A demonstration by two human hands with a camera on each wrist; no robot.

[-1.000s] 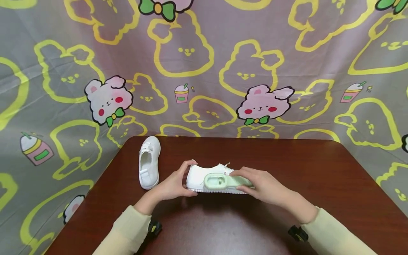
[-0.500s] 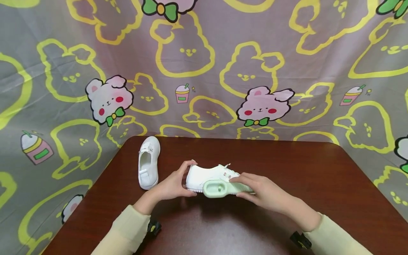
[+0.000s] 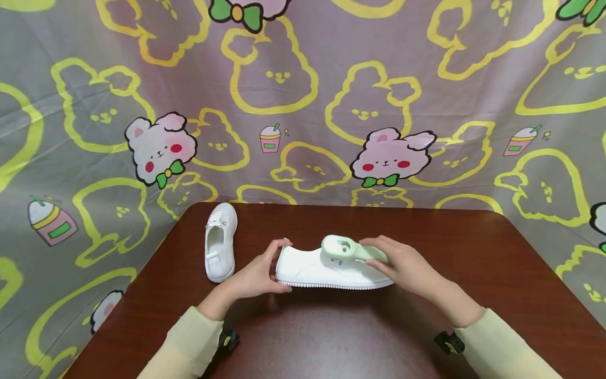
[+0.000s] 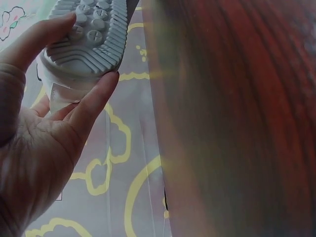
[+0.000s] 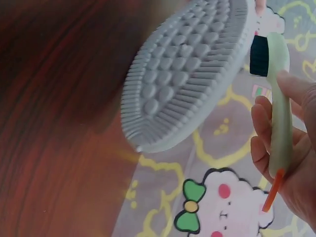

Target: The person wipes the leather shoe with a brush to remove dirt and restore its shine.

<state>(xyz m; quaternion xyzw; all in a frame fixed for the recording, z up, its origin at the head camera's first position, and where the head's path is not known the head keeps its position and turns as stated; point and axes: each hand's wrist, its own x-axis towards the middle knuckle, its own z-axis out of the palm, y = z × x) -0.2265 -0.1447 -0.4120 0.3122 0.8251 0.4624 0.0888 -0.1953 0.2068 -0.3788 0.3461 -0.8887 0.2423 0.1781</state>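
My left hand (image 3: 255, 275) grips a white shoe (image 3: 307, 268) by its heel, thumb on the sole and fingers round the back. In the left wrist view the ridged, studded sole (image 4: 94, 37) faces the camera. A pale green brush (image 3: 338, 247) is in my right hand (image 3: 402, 263), held by its handle, its head overlapping the lacing area of the shoe. Dark bristles (image 5: 259, 56) show in the right wrist view, turned toward the shoe's upper, and an orange strip (image 5: 273, 191) hangs from the handle's end. The toe of the shoe points right.
A second white shoe (image 3: 221, 242) lies at the left of the brown table (image 3: 450, 237), toe toward the back. Behind the table hangs a grey cloth (image 3: 303, 126) with yellow outlines and cartoon animals. Each wrist wears a black strap piece.
The brush moved from the shoe's side, first down toward the sole edge, then up and right over the lacing area. The left hand and the shoe stayed nearly still.
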